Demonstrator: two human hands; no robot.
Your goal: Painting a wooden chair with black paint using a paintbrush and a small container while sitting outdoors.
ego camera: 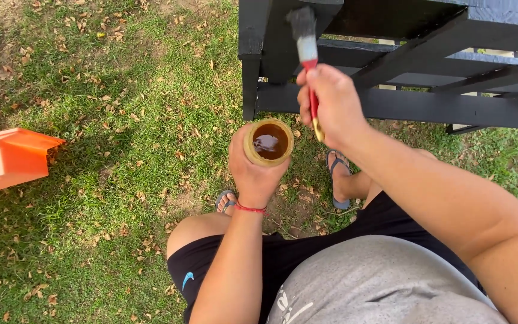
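Brush raised over open tin beside black frame

Right hand (336, 107) grips the brush (304, 42); left hand (252, 169) wraps the tin (269, 142), held above the grass (121, 150). A tilt could spill it.

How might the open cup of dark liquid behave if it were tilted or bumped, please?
The cup looks nearly full and has no lid, so it would probably spill easily. Only the left hand holds it in the air, so a bump could tip it.

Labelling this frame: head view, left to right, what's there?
Orange plastic piece → left hand gripping the open cup of brown liquid → right hand holding the red-handled brush → black wooden frame.
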